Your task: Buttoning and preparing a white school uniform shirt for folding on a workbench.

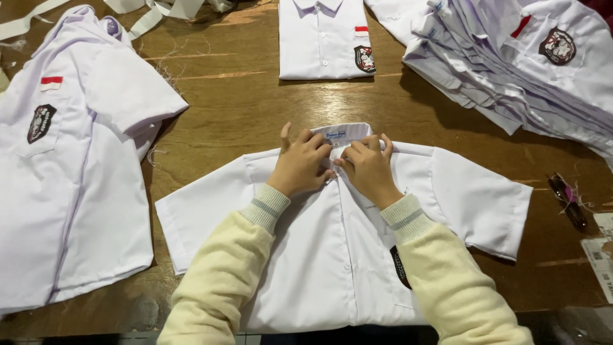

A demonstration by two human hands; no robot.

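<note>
A white short-sleeved shirt (332, 255) lies flat, front up, on the wooden table (255, 108) right before me. Both my hands rest at its collar. My left hand (301, 163) pinches the left side of the collar and placket. My right hand (369, 167) pinches the right side, fingertips meeting the left hand's at the top button area. A dark badge on the shirt's chest pocket (400, 267) peeks out beside my right sleeve. Both arms wear cream knit sleeves.
An unfolded white shirt (70, 179) lies at the left. A folded white shirt (325, 38) sits at the far middle. A fanned stack of white shirts (511, 64) fills the far right. White strips (153, 16) lie at top left, a small dark object (568, 201) at right.
</note>
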